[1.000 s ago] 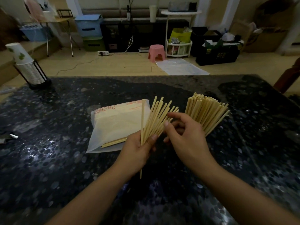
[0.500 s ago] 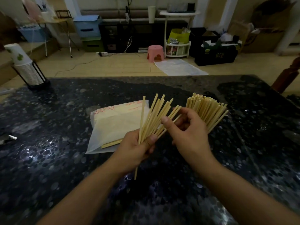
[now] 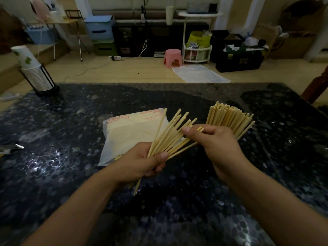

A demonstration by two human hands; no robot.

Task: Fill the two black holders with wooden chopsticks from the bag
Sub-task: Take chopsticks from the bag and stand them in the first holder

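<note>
My left hand (image 3: pixel 140 162) grips a fan of pale wooden chopsticks (image 3: pixel 170 132) near their lower ends, tips spread up and to the right. My right hand (image 3: pixel 218 144) pinches one or two sticks at the right side of that fan, thumb on top. Just behind my right hand a dense bundle of chopsticks (image 3: pixel 229 118) stands upright; whatever holds it is hidden by my hand and the dark table. The white plastic bag (image 3: pixel 127 135) with red print lies flat on the table behind my left hand, a few sticks poking from its near end.
The table (image 3: pixel 71 174) is dark speckled stone. A stack of paper cups in a black wire rack (image 3: pixel 33 71) stands at its far left corner. A small metal object (image 3: pixel 10 148) lies at the left edge. Beyond the table, the floor holds a pink stool and boxes.
The fan in my left hand has spread wider and leans further right. My right hand has shifted right along the fan and now pinches its rightmost sticks.
</note>
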